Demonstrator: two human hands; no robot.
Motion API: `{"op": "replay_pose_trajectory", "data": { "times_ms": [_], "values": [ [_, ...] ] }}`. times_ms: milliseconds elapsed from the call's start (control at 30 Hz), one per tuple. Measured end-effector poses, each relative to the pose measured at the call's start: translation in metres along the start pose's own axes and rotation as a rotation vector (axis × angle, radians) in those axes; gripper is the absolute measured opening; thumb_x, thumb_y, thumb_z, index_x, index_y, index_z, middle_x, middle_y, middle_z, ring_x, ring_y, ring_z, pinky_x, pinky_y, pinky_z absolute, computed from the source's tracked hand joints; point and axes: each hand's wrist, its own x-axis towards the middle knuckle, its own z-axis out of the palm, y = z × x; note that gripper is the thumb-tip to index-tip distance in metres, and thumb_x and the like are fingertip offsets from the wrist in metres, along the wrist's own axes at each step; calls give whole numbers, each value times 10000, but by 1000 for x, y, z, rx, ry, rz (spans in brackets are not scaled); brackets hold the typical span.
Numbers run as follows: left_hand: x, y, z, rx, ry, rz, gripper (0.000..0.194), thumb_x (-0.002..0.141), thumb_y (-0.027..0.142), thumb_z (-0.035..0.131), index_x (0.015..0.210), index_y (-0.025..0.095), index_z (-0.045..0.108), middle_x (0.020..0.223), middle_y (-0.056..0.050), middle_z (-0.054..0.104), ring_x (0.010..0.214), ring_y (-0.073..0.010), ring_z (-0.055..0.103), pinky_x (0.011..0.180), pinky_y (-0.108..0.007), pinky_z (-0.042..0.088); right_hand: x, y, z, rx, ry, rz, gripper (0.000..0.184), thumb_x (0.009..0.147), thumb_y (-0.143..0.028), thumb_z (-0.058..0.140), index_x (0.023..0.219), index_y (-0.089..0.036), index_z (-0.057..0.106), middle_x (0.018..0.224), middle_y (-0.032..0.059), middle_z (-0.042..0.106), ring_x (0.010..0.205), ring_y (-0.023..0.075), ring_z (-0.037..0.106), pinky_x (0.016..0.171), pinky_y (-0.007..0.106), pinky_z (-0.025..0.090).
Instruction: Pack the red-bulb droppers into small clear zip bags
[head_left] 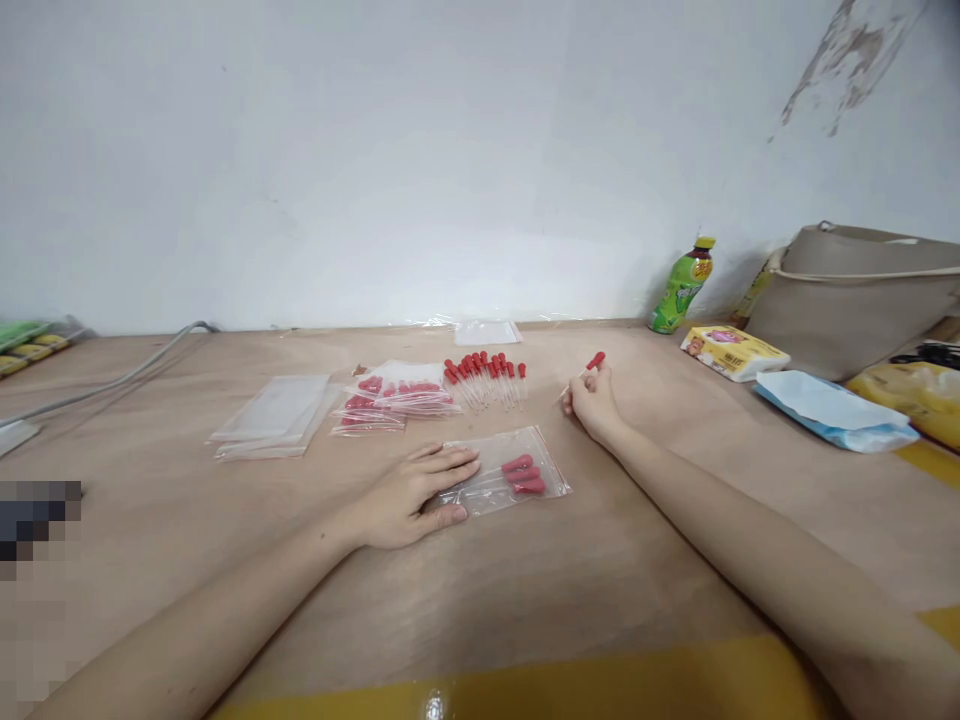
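My left hand (420, 495) lies flat with fingers spread on the left end of a clear zip bag (480, 490). Inside that bag are several droppers with red rubber bulbs (525, 474), bulbs toward the right end. My right hand (594, 400), raised a little to the right of the bag, pinches a single dropper (596, 360) with its red bulb up and its thin tube slanting down left. Beyond the bag, a row of loose droppers (487, 372) lies with red bulbs toward the wall. Filled zip bags (397, 398) are heaped left of the row.
Flat unfilled bags (274, 415) are stacked at the left, and another bag (487, 332) lies by the wall. A green bottle (682, 288), a yellow tissue pack (735, 352), a blue packet (832, 408) and a beige bag (855, 300) stand at the right. A grey cable (150, 358) crosses the left.
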Motion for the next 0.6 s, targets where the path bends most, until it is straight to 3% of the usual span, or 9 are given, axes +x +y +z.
{"op": "replay_pose_trajectory", "data": {
  "times_ms": [100,167,267,433,600],
  "values": [
    [0,1,0,-2,3,2,529,902,443,415,1378,254,280,1412,-38,313,1297,-196,295,1076,-407,204,-34,-13,-10,240,-94,135,890,636,-219,488,1354,-187,-37,507,-127,439,374,95,435,377,202,387],
    [0,1,0,-3,5,3,526,901,443,418,1376,258,284,1410,-38,317,1294,-197,301,1075,-408,205,-54,-23,-15,310,-153,193,1019,575,-189,554,1364,-212,-91,554,-118,491,394,96,480,372,202,409],
    [1,0,-1,-5,7,2,520,900,443,420,1372,265,292,1413,-35,314,1295,-197,299,1077,-410,200,-68,-33,-19,375,-162,222,1064,552,-174,586,1365,-240,-96,583,-109,519,426,105,527,395,217,453],
    [1,-1,-1,-24,9,8,516,899,438,428,1371,279,293,1413,-30,316,1295,-202,298,1078,-410,195,-63,-32,-15,382,-44,245,811,591,-168,568,1278,-250,143,584,-102,503,470,110,569,456,230,493],
    [0,1,-1,-40,14,1,515,898,431,434,1371,285,292,1410,-29,322,1291,-209,306,1077,-412,197,-65,-31,-10,447,-138,266,459,663,-224,575,1046,-254,323,637,-74,524,526,110,601,546,264,524]
  ]
}}
